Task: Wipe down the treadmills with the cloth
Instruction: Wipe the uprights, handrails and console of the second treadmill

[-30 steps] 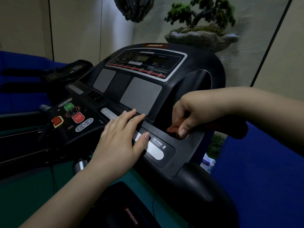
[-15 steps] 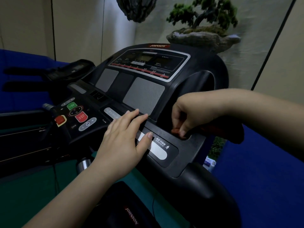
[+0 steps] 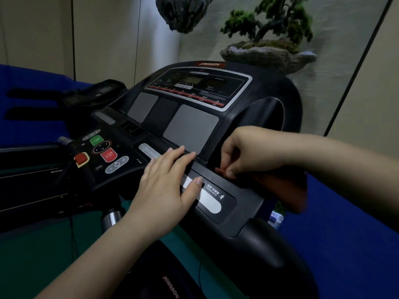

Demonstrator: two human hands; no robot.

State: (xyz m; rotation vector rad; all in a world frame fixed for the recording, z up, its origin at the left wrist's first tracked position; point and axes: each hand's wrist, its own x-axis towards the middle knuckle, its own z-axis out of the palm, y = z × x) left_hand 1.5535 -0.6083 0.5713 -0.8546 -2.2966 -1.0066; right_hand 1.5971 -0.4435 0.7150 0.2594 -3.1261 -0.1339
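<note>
A black treadmill console (image 3: pixel 254 117) fills the middle of the head view, with a display on top and grey panels below. My left hand (image 3: pixel 168 182) lies flat, fingers spread, on the speed-key strip (image 3: pixel 210 203). My right hand (image 3: pixel 248 154) pinches a dark reddish-orange cloth (image 3: pixel 280 186) and presses it against the console's right recess. Most of the cloth hangs in shadow under my wrist, with only a small corner showing at the fingertips.
Green and red buttons (image 3: pixel 101 147) and a red safety key (image 3: pixel 81 159) sit on the left of the console. A second treadmill console (image 3: pixel 97 91) stands behind left. The black handrail (image 3: pixel 269 244) curves at lower right. Bonsai mural on the wall.
My right hand has shifted the cloth slightly along the recess edge. My left hand stays flat on the key strip. The camera has moved a little.
</note>
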